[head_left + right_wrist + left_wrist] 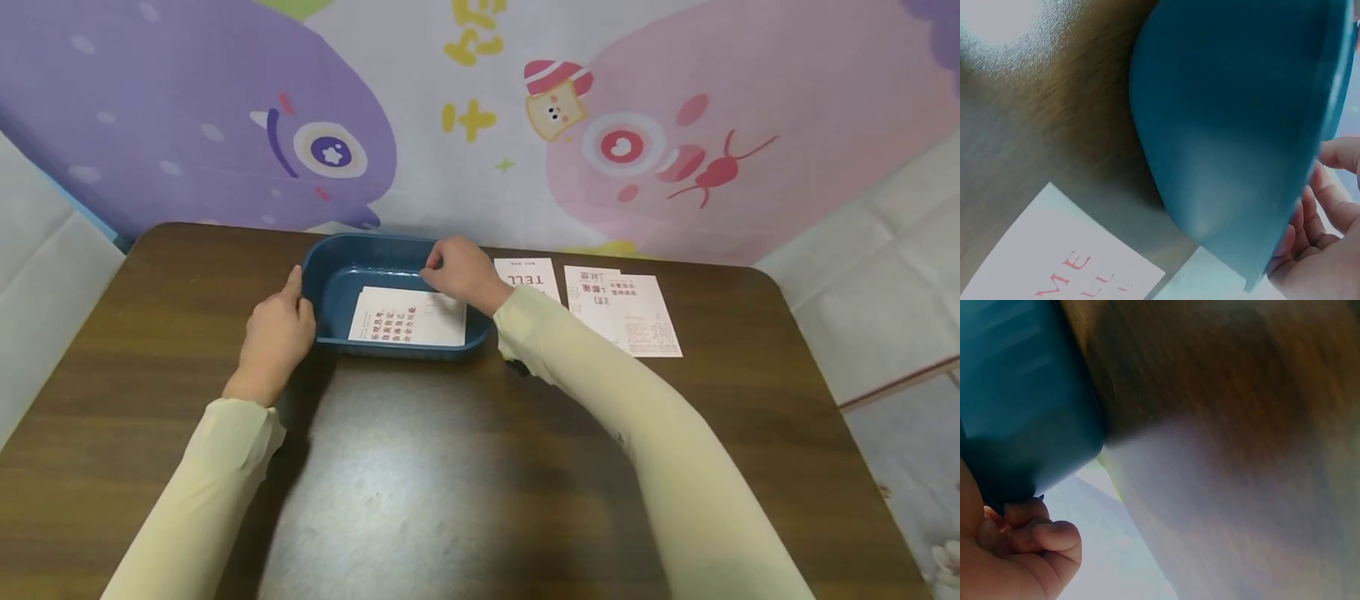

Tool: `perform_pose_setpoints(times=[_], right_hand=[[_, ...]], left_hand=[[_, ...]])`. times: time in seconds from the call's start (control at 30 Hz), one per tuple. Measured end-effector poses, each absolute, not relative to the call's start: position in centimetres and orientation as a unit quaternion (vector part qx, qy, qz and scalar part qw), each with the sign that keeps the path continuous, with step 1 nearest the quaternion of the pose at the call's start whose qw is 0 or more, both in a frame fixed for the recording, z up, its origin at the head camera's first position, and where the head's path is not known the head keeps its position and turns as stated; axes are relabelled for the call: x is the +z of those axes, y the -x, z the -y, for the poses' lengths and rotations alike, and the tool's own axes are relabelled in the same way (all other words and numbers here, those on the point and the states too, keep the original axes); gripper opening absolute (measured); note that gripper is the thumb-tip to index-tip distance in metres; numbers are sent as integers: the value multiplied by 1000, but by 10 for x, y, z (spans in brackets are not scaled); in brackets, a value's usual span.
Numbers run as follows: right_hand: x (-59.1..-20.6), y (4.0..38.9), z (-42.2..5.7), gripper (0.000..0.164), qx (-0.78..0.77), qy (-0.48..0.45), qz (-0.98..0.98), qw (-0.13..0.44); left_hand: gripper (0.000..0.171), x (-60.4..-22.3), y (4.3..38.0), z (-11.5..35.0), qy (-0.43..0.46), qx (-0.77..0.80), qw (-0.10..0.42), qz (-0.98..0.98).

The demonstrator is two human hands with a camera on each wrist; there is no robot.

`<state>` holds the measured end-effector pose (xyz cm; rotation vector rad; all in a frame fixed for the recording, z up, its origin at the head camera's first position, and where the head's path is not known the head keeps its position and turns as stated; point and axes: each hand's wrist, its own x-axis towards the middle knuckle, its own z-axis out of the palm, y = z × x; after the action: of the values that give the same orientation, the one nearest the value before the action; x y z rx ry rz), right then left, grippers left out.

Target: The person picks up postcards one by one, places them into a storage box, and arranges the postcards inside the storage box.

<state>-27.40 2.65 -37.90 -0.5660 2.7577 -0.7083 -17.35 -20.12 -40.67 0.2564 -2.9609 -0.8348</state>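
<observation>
While the left hand (pixel 272 340) grips the left end of the blue tub (pixel 405 351), apparently to steady it, the right hand (pixel 467 271) curls over its far side near the cards (pixel 390 318) lying inside, its hold unclear.

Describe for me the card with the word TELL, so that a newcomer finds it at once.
On the brown table, find the blue tray. Right of it in the head view lies a white card, partly covered by the right sleeve. It bears TELL in large letters; the overlapping cards farther right show Chinese characters.
</observation>
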Motion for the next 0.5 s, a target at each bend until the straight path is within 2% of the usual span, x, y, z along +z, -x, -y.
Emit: perform_pose_setpoints(times=[0.5], right_hand=[[-370,277,-49,27,-253,172,-947,94]], left_hand=[[55,-407,173,202,-82,-271,19,959]])
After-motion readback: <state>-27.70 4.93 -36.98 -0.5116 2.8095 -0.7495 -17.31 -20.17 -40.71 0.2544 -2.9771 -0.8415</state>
